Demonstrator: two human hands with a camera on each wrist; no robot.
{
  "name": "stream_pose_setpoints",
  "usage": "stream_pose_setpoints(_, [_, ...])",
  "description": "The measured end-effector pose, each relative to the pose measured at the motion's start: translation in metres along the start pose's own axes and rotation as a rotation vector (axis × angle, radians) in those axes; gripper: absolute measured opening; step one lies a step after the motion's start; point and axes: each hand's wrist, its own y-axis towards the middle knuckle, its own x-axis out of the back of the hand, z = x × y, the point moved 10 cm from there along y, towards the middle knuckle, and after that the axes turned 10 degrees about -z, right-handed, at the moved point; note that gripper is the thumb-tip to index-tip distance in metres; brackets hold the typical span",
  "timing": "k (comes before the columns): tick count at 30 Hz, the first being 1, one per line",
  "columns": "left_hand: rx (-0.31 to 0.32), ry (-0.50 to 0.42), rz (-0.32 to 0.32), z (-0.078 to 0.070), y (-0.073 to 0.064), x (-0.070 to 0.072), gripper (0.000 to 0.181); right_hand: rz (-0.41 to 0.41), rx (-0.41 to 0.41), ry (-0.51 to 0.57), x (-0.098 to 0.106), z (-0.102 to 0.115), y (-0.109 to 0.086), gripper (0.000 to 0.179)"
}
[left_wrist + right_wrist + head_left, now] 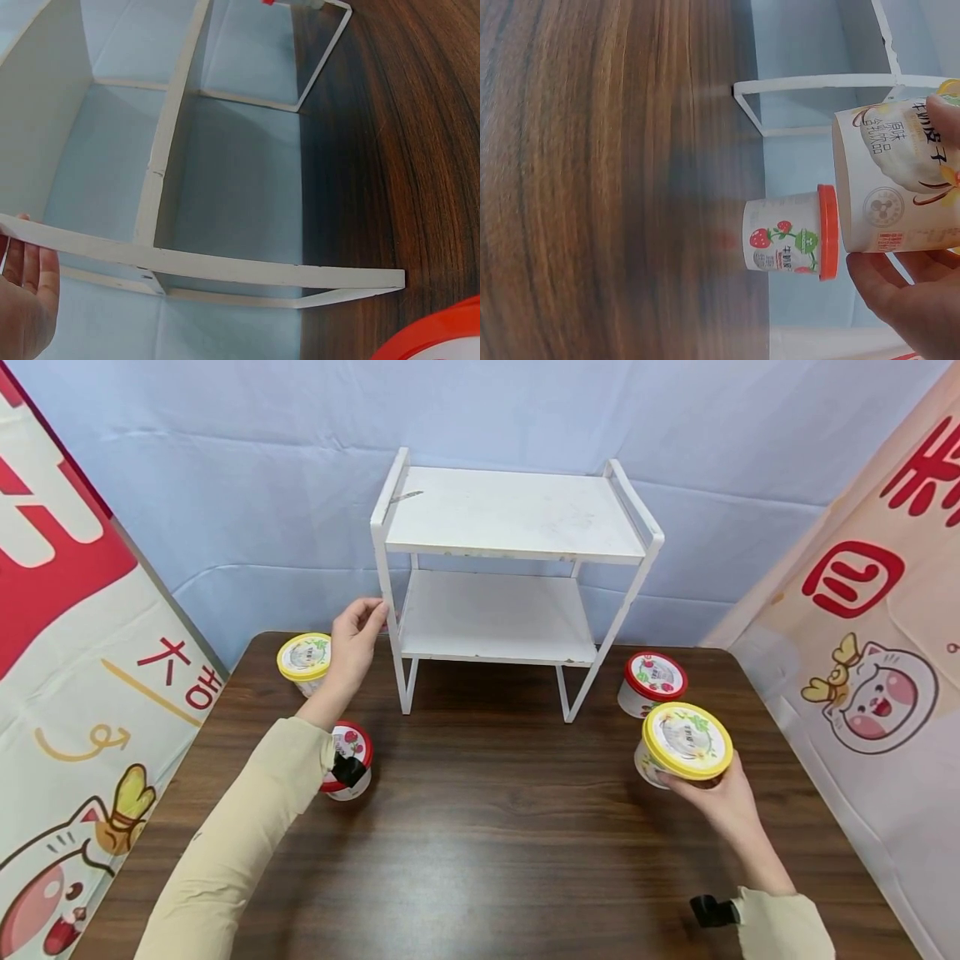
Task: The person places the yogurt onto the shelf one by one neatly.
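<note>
My left hand (356, 639) grips the left front post of a white two-tier shelf rack (517, 514), its fingers wrapping behind the post in the left wrist view. In my right hand (726, 802) is a paper tub with a yellow lid (686, 742), held upright above the table, thumb and fingers around its sides. A red-lidded tub (791, 234) printed with strawberries stands just behind it. Under my left forearm sits another red-lidded tub (351, 745), partly hidden. Farther back on the left is a second yellow-lidded tub (303, 657).
Everything stands on a dark wooden table (480, 827). Both tiers of the rack are bare, including the lower shelf (495, 614). A pale blue cloth (247, 485) hangs behind, and printed banners (892, 635) flank the table on both sides.
</note>
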Motion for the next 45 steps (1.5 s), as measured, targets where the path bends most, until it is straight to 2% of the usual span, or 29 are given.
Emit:
stream_pose_setpoints(11, [0.001,0.01,-0.003,0.001,0.0,0.001,0.023,0.024,0.019,-0.011,-0.009,0.008,0.001,0.088])
stream_pose_setpoints(18, [-0.009,-0.011,-0.005,-0.001,0.0,-0.001,0.023,0.031,0.05,0.033,-0.016,0.013,0.001,0.089])
stream_pose_setpoints(30, [-0.007,-0.009,-0.011,-0.001,-0.001,0.0,0.023,0.059,0.026,0.08,-0.024,0.017,0.001,0.089])
stream_pose_setpoints(45, [-0.013,0.004,-0.018,-0.001,0.0,0.001,0.022,0.082,0.053,0.088,-0.037,0.028,0.002,0.087])
